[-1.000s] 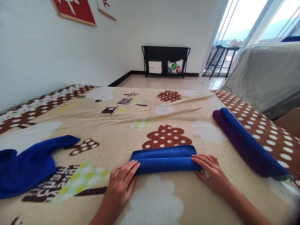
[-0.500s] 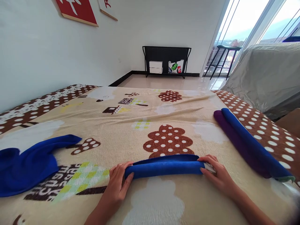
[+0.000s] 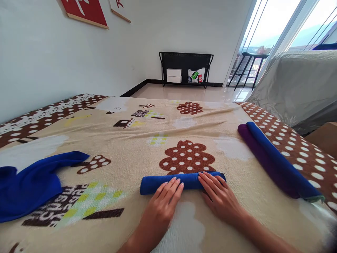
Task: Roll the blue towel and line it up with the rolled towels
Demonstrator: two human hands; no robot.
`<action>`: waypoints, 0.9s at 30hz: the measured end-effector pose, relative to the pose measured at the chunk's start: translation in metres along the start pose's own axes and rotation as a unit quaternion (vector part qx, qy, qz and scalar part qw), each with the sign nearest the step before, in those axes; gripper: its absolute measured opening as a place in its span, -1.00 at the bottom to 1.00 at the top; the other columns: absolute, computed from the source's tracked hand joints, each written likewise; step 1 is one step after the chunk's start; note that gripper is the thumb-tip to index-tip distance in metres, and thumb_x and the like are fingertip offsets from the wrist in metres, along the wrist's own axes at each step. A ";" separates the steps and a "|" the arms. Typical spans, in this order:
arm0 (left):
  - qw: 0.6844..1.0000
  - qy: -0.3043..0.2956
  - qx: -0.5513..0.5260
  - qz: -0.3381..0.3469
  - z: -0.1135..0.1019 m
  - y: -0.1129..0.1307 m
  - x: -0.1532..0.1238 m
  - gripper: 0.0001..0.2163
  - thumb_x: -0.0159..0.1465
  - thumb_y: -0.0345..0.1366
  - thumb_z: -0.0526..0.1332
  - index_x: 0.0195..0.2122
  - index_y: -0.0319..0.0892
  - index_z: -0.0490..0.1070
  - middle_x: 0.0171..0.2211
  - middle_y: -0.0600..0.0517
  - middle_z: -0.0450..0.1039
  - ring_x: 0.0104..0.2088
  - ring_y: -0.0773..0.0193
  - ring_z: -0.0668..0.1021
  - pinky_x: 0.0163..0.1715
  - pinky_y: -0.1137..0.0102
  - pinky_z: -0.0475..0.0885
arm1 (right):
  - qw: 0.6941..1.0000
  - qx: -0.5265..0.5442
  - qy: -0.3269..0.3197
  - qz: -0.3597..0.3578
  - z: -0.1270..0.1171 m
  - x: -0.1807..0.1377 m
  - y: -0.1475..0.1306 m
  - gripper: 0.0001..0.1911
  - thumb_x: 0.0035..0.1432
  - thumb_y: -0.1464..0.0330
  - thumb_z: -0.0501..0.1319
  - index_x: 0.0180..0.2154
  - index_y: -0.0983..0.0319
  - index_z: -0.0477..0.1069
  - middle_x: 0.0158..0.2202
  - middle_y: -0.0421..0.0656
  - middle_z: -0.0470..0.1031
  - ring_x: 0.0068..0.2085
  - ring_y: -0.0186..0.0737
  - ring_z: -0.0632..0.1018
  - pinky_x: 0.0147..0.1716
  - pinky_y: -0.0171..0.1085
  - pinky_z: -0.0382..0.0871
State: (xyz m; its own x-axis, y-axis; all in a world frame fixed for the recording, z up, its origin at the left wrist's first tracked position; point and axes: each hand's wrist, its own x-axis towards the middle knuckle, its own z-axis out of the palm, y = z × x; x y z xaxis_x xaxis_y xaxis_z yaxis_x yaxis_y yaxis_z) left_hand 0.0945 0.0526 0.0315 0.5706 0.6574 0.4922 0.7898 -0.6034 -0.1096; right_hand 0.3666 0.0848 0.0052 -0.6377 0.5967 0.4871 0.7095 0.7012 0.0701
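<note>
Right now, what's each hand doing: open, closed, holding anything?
Left hand: open, fingers flat on the rolled blue towel.
Right hand: open, fingers flat on the same towel.

The scene is brightly lit by daylight from the large windows [image 3: 284, 24] at the far right, which are overexposed to near white. A sheen is thrown on the far floor [image 3: 189, 93]. Only soft shadows are cast. Focus is sharp centrally; straight lines are bent and smeared toward the edges.
</note>
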 end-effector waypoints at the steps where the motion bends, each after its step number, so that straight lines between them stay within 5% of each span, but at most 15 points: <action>1: 0.999 -0.027 0.001 0.028 0.003 0.004 0.010 -0.58 0.43 -0.39 -0.01 0.29 -0.24 0.24 0.27 -0.11 0.33 0.30 0.09 0.32 0.25 0.18 0.14 | 1.000 0.009 -0.014 0.010 0.001 0.007 0.001 -0.43 0.34 0.39 0.10 0.34 0.31 0.12 0.31 -0.01 0.28 0.31 -0.07 0.31 0.20 -0.04 0.27; 7: 0.995 -0.092 0.020 -0.030 0.022 -0.024 0.034 -0.53 0.45 -0.16 0.04 0.35 -0.12 0.16 0.30 -0.07 0.30 0.27 0.04 0.35 0.19 0.10 0.24 | 0.994 0.087 -0.067 0.029 0.006 0.026 0.029 -0.38 0.37 0.31 0.07 0.39 0.23 0.00 0.33 -0.01 0.25 0.30 -0.08 0.33 0.22 0.01 0.29; 17: 0.993 -0.093 -0.017 -0.076 0.020 -0.091 -0.031 -0.50 0.44 -0.23 0.06 0.39 0.02 0.04 0.23 -0.04 0.38 0.19 0.15 0.40 0.16 0.24 0.21 | 0.961 0.213 -0.120 0.126 0.002 -0.007 0.078 -0.41 0.33 0.21 0.16 0.34 -0.01 0.10 0.28 -0.14 0.32 0.24 -0.10 0.38 0.22 0.03 0.29; 27: 0.976 -0.123 -0.111 -0.142 0.011 -0.100 -0.031 -0.56 0.43 -0.20 0.06 0.33 0.10 0.17 0.22 0.04 0.39 0.20 0.15 0.40 0.18 0.24 0.23 | 0.930 0.297 -0.108 0.188 -0.004 -0.008 0.088 -0.48 0.27 0.15 0.22 0.24 0.02 0.30 0.19 -0.09 0.43 0.20 -0.04 0.43 0.17 0.03 0.35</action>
State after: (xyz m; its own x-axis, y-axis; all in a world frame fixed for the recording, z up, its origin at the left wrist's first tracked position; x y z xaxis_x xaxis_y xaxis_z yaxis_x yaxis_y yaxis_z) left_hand 0.0002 0.0972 0.0178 0.3936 0.8843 0.2512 0.8712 -0.4460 0.2049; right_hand 0.4356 0.1400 0.0112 -0.4687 0.8627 0.1898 0.6444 0.4809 -0.5945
